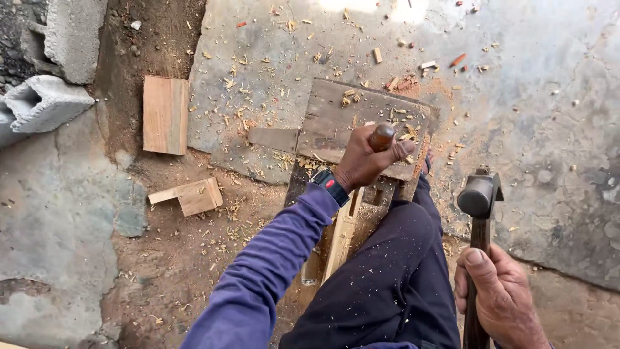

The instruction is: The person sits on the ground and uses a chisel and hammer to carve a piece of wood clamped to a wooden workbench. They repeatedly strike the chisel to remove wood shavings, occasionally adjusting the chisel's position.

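Left hand [367, 160] clamped round chisel [381, 137], rounded wooden handle upright, blade hidden, probably seated in pale wood strip [340, 238]. Strip rests on grey board [336, 119], pinned under knee for steadiness. Right hand [496, 298] wrapped tight on hammer [478, 194], head raised right of board. Shavings litter concrete floor [549, 129]; offcut block [165, 114] far left.

Left hand [368, 160] wrapped around wooden chisel handle [382, 136], set on grey board [336, 119]. Right hand [497, 294] grips hammer [478, 197], head raised clear of the chisel. Wood offcuts [166, 114] on floor [549, 116] at left, shavings scattered around.
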